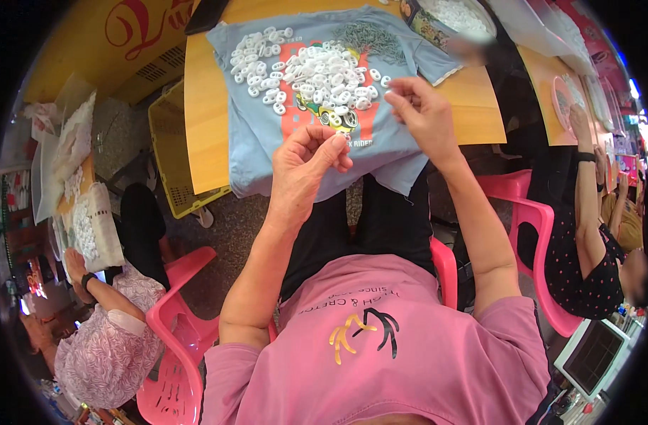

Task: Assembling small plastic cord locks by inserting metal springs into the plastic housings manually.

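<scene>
My left hand (311,157) is closed in a pinch at the front of the table, thumb against forefinger, on a small white plastic piece (341,134) mostly hidden by the fingertips. To its right, my right hand (424,113) is raised over the cloth, thumb and forefinger drawn together. Whatever lies between them is too small to make out. Beyond both hands is a heap of white oval pieces with two holes (324,74). More such pieces (256,60) are spread out left of it. Small grey-green pins or screws (372,41) form a pile behind.
A grey-blue T-shirt (249,152) covers part of the wooden table (203,142). At the back right stands a tub (448,35) of white bits. A yellow crate (175,156) is left of the table. Co-workers sit on pink chairs (186,333) on both sides.
</scene>
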Motion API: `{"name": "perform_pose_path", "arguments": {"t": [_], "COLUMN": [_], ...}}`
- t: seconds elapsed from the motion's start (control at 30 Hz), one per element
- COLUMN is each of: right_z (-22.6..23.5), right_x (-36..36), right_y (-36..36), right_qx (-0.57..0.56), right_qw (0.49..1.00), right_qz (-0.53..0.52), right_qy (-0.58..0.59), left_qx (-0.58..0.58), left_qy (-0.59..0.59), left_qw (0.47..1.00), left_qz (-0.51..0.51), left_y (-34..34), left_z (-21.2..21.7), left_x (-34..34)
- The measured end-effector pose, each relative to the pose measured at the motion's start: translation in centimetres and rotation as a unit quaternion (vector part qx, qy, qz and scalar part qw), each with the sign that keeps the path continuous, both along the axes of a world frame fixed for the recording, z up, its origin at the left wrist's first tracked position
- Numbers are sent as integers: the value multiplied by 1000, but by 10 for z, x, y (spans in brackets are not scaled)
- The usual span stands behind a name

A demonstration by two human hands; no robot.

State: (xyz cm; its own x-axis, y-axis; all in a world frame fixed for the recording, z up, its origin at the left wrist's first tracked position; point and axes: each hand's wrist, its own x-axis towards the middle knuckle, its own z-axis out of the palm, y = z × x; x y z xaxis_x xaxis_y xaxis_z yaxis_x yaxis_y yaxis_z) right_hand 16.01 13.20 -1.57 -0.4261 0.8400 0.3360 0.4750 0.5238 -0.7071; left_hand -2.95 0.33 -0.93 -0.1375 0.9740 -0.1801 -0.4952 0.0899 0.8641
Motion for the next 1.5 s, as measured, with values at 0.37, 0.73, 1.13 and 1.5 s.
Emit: {"name": "perform_pose_path", "arguments": {"t": [0.37,0.73,1.13,1.5], "right_z": [36,31,14,5], "right_x": [5,-4,-6,-7], "right_y": [-32,-49,-19,-18], "right_qx": [-495,-451,-436,17], "right_qw": [763,793,815,996], "right_qz": [43,69,86,83], "right_qy": [413,403,371,18], "left_qx": [84,146,133,106], "left_qy": [-9,49,-44,-51], "left_qw": [996,988,989,988], "left_qz": [36,32,49,105], "left_y": [13,12,34,23], "left_z": [23,18,2,-12], "left_x": [27,33,15,-22]}}
